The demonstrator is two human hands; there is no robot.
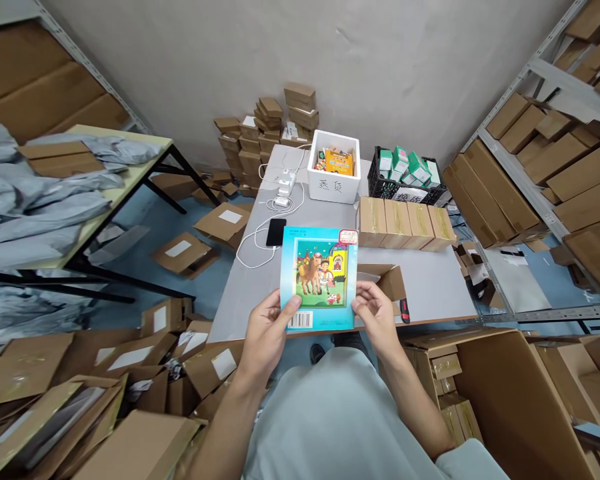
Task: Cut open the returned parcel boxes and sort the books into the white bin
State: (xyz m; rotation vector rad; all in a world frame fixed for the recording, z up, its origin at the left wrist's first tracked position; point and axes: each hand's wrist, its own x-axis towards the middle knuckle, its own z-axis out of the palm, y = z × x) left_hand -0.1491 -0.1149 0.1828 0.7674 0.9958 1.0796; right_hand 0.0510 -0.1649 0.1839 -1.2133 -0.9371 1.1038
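Note:
Between both hands I hold a light-blue picture book [323, 277] upright, above the near edge of the grey table [245, 293]. Its facing cover has a cartoon horse, a red-and-white label at the top right and a barcode at the lower left. My left hand [267, 330] pinches the lower left edge, thumb on the cover. My right hand [377, 317] grips the lower right edge, thumb also in front. Behind my right hand sits an open cardboard box [393, 283], partly hidden by the book. A red-and-black box cutter [405, 311] lies beside that box.
On the table are a black phone [276, 233], a power strip [285, 183], a white foam box [334, 187] with books, a black crate [415, 193] of green-and-white boxes, and a row of taped cartons [405, 223]. Opened cartons crowd the floor at left; a large carton [510, 393] stands at right.

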